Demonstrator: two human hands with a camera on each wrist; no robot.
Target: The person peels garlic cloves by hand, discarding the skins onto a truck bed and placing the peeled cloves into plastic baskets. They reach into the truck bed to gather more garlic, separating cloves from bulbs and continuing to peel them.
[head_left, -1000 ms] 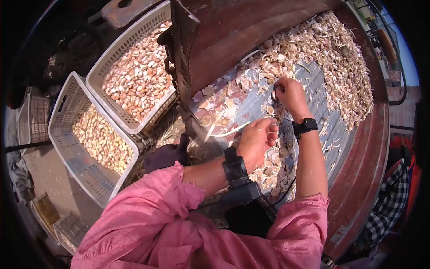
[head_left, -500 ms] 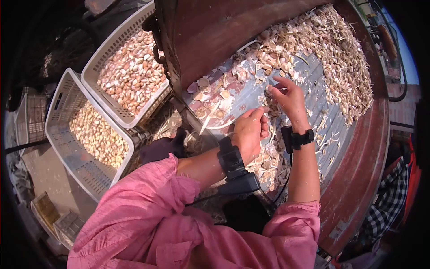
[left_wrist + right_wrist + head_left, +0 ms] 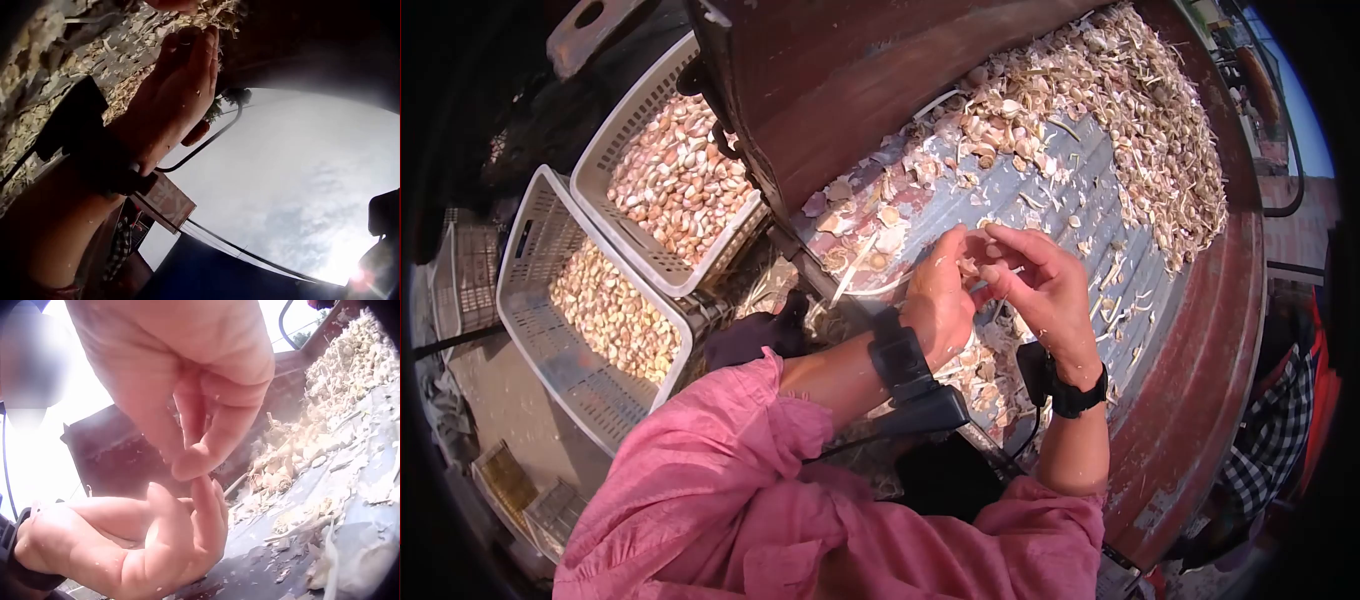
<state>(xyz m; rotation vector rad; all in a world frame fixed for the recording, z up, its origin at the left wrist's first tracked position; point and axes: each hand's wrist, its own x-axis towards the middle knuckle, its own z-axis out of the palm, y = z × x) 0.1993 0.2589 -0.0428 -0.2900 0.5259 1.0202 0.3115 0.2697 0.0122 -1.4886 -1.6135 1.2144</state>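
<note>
In the head view my left hand [image 3: 940, 298] is cupped palm up over the metal bed [image 3: 1000, 205]. A small pale piece like a garlic clove [image 3: 968, 268] shows between both hands, held at their fingertips. My right hand [image 3: 1052, 290] comes in from the right, thumb and fingers bent toward it. From the right wrist view, the right hand [image 3: 187, 375] is above, its thumb and fingertips meeting right at the fingertips of the curled left hand [image 3: 137, 544]. Most of the piece is hidden there. In the left wrist view the left hand [image 3: 172, 103] is largely in shadow.
Dry garlic skins and stems form a large heap [image 3: 1160, 130] along the bed's far right side. At left stand two plastic crates, one with pinkish cloves [image 3: 680, 175], one with paler cloves [image 3: 615, 315]. A rusty upright panel [image 3: 840, 80] borders the bed.
My right hand has drawn back from the skins near the heap and come down to meet the left hand. The left hand has shifted slightly left and turned its palm up.
</note>
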